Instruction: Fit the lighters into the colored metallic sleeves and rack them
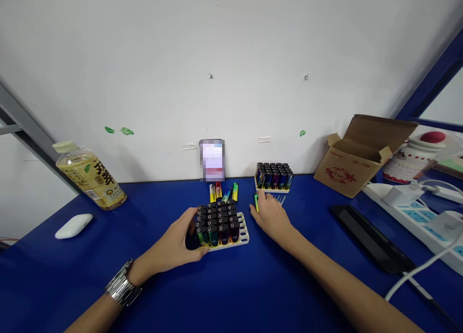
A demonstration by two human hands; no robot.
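A white holed rack (244,230) stands on the blue table, filled with upright black-topped lighters (224,233) except for its right-hand column of holes. My left hand (176,242) grips its left side, thumb at the front corner and fingers round the back. To the right of the rack, my right hand (272,215) has its fingers closed on a green lighter (256,202), partly hidden by the fingers. Several loose lighters (226,194) in yellow, red, blue and green lie behind the rack. A second rack of lighters (275,177) stands behind my right hand.
A phone (212,160) leans on the wall. To the left are a drink bottle (90,176) and a white earbud case (74,226). On the right are an open cardboard box (342,168), a black device (372,239), a power strip (415,217) and a white jar (412,159).
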